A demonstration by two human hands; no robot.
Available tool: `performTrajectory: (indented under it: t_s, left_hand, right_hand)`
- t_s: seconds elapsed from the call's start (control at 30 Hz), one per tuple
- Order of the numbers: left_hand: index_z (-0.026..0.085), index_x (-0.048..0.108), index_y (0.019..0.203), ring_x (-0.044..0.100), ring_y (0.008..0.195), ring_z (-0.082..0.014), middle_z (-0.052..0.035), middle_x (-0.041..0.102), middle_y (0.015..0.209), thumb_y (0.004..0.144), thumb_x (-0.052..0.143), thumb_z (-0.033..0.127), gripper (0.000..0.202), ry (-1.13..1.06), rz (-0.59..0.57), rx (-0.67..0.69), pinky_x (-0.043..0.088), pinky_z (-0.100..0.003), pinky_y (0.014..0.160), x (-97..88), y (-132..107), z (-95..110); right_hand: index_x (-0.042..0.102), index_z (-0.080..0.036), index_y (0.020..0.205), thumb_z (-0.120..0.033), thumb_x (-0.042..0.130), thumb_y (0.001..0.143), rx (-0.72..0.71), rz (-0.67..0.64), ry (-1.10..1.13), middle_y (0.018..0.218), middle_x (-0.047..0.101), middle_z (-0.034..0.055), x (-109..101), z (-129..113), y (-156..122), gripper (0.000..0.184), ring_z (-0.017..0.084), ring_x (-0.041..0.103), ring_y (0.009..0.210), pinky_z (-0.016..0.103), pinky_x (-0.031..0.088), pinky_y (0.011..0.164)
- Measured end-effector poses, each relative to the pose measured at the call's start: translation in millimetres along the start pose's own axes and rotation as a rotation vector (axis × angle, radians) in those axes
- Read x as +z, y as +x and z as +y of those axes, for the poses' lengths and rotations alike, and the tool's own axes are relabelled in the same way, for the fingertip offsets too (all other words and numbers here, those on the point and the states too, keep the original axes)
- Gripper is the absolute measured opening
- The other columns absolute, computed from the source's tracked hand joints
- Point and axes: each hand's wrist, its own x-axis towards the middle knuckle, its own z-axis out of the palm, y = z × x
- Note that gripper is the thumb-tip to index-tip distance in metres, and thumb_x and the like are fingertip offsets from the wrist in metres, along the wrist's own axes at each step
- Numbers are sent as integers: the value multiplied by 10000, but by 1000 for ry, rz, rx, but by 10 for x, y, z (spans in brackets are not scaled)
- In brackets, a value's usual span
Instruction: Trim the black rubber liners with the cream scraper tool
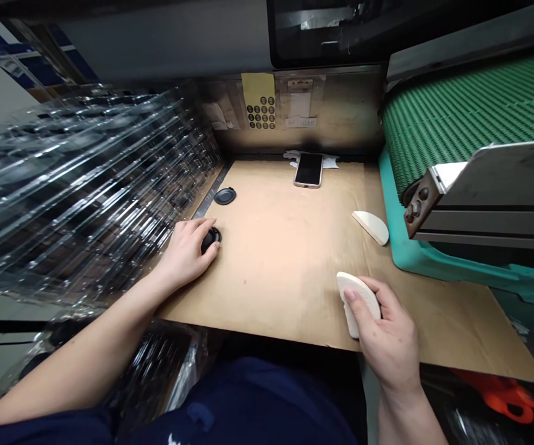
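At the left of the cardboard sheet, my left hand has its thumb and fingers curled round a small black round cap, partly hidden by the fingers. Another black round cap lies flat just beyond it. On the right, a thick white half-round foam pad is held tilted up in my right hand, thumb on its near face and fingers behind. A second white half-round pad lies on the cardboard farther back, apart from that hand.
Brown cardboard covers the worktop. A phone lies at the back. Stacked clear plastic trays rise on the left. A green conveyor belt with a metal guard and teal tray stands right. An orange-red handle shows below.
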Motion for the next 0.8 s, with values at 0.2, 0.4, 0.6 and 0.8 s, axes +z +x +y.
performTrajectory:
  t_s: [0.2, 0.4, 0.6, 0.8]
  left_hand:
    - [154, 515, 1425, 482, 1292, -330, -142, 581, 1391, 939, 488, 489, 590, -10, -25, -29, 375, -481, 1134, 61, -2, -63]
    - [111, 515, 1419, 516, 1263, -341, -177, 586, 1337, 919, 503, 558, 671, 30, 28, -129, 395, -476, 1126, 2, 24, -57]
    - [138, 495, 1429, 543, 1247, -368, -188, 588, 1335, 941, 445, 591, 668, 182, -99, -119, 443, -489, 1058, -57, 40, -3]
    - [167, 462, 1453, 487, 1331, -441, -235, 500, 1444, 924, 468, 556, 657, 207, 87, 59, 391, -596, 1095, -112, 210, 175]
  right_hand:
    - [702, -276, 1012, -526, 670, 903, 25, -6, 15, 916, 729, -14, 22, 0, -2, 275, 176, 661, 790, 282, 519, 717]
    - [700, -281, 1033, -510, 672, 907, 16, -15, 33, 932, 725, -13, 31, 24, -18, 263, 180, 658, 804, 295, 516, 742]
    - [693, -271, 1039, -467, 668, 919, -2, -12, 72, 927, 717, -7, 38, 18, -15, 231, 177, 653, 807, 293, 526, 752]
    - [645, -245, 1077, -424, 648, 948, -19, 141, 258, 937, 691, 5, 51, 82, -30, 221, 155, 654, 803, 264, 546, 732]
